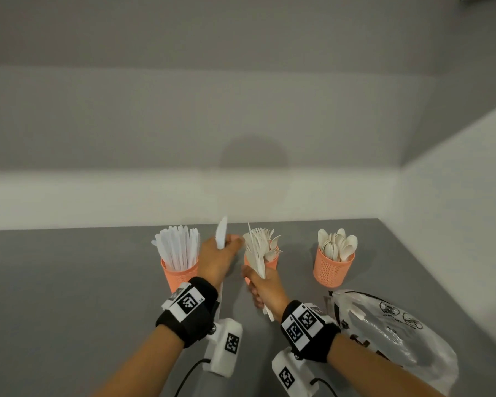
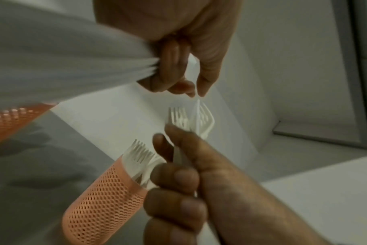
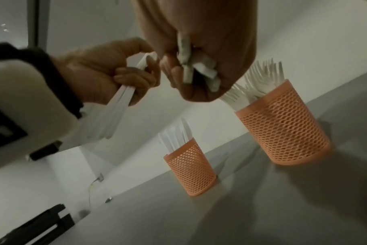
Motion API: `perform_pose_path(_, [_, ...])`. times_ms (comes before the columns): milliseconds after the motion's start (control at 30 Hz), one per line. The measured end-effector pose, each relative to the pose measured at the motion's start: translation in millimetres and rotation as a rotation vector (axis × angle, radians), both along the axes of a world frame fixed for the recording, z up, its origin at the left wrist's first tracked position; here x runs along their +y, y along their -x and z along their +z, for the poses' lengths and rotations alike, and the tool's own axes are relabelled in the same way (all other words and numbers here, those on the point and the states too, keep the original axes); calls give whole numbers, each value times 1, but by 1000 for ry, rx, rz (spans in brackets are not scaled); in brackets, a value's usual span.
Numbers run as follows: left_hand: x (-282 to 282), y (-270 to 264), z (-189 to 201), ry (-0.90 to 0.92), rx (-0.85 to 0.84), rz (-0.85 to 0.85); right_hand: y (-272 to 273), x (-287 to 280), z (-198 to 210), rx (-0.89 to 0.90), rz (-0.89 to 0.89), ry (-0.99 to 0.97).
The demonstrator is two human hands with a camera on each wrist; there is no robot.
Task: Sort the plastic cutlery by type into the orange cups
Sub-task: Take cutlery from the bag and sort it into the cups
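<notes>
Three orange mesh cups stand in a row: the knife cup (image 1: 179, 272) on the left, the fork cup (image 1: 272, 260) in the middle, the spoon cup (image 1: 334, 269) on the right. Between the first two, my left hand (image 1: 226, 246) grips a few white knives (image 1: 221, 232), one blade pointing up. Beside it and in front of the fork cup, my right hand (image 1: 255, 285) clutches a bundle of forks (image 1: 257, 247) by the handles. In the right wrist view the handle ends (image 3: 199, 69) stick out of my fist above the fork cup (image 3: 287, 129).
A crumpled white plastic bag (image 1: 384, 333) lies on the grey counter (image 1: 69, 296) at the right, near my right forearm. White walls close off the back and the right side. In the right wrist view a dark object (image 3: 41, 228) sits on the counter's far left.
</notes>
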State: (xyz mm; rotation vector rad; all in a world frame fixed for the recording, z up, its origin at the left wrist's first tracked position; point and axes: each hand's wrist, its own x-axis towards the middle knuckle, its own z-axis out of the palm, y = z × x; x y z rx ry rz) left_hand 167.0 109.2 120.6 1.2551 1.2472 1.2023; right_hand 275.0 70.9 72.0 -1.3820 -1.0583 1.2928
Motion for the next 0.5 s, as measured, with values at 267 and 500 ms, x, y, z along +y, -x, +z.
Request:
perform_pose_path(267, [-3,-13,-17,-67,157,78,8,-5,3,38,99,-59])
perform_pose_path(500, [5,-14,-20,-62,151,173,4,-12,-1,67,165,-15])
